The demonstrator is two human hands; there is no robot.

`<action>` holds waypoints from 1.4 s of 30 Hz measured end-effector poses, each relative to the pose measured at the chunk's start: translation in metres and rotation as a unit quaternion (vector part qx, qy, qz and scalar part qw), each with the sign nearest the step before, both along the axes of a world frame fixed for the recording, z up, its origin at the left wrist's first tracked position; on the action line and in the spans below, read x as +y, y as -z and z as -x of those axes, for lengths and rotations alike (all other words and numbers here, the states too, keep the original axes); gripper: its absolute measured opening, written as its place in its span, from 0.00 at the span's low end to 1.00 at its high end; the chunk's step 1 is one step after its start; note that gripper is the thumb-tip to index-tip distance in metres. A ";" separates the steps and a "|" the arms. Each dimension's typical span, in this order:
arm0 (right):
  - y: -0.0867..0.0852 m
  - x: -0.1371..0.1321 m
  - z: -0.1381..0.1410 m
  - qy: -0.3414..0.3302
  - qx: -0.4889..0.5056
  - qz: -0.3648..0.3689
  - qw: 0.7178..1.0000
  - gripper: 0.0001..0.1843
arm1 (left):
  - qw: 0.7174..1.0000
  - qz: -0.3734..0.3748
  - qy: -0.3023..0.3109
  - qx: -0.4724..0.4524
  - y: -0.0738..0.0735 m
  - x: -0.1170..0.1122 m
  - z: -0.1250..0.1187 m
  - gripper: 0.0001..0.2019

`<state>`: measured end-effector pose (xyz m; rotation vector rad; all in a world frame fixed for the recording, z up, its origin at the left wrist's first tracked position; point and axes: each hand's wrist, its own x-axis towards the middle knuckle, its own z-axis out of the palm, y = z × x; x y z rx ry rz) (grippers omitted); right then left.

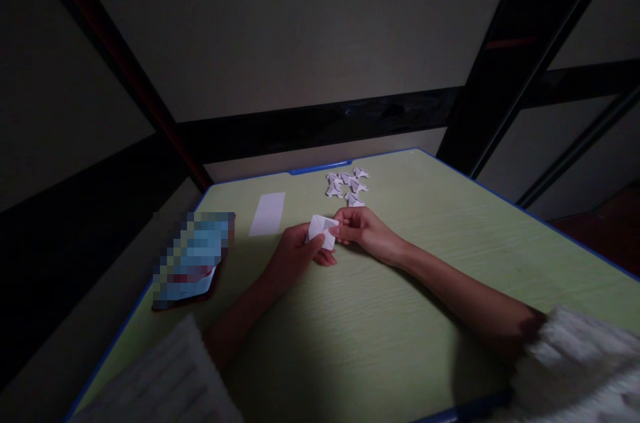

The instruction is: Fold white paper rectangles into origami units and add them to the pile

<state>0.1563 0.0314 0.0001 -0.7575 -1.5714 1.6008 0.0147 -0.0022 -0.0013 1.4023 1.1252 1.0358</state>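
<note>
Pale green table [450, 229] with a blue rim, set against a panelled wall [310, 29]. Dim light. Two bare hands at work near the middle, pale knitted sleeves [575, 359] behind them.

Folded paper [317, 225]: small, white, roughly square, raised between the hands, creases showing on its upper face. Left hand [296, 251] grips it from the near left side, thumb on top, fingers beneath. Right hand [367, 229] pinches its right edge, thumb over the paper; grip narrow. Neither hand holds anything else that I can see.

Beyond the right hand, a cluster of small paper figures [354, 198], pointed and many-cornered, lies on the far part of the table. Six or so; they sit too close for a sure count. These look finished. Nearest one lies just past the right hand's fingers.

Left of the cluster, a plain white sheet [269, 214] lies flat, oblong, no folds visible. Appears unworked.

State of the work, by judgement: several pieces done, one partway, one sheet untouched. Piece in hand is compact but lacks the figures' points, so some shaping seems left. Exact fold stage: cannot tell.

Far left, a flat item [200, 283] with a dark red edge, surface mostly blurred out; contents unreadable. Well apart from both hands.
</note>
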 end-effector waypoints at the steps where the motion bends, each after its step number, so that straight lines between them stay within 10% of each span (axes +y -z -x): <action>1: 0.000 0.000 0.000 0.002 -0.003 0.000 1.000 0.13 | 1.000 0.003 0.003 -0.007 0.000 0.000 0.000 0.08; 42: -0.002 0.003 -0.008 -0.075 -0.033 -0.002 0.997 0.09 | 0.999 0.044 0.013 -0.016 -0.004 0.001 0.006 0.10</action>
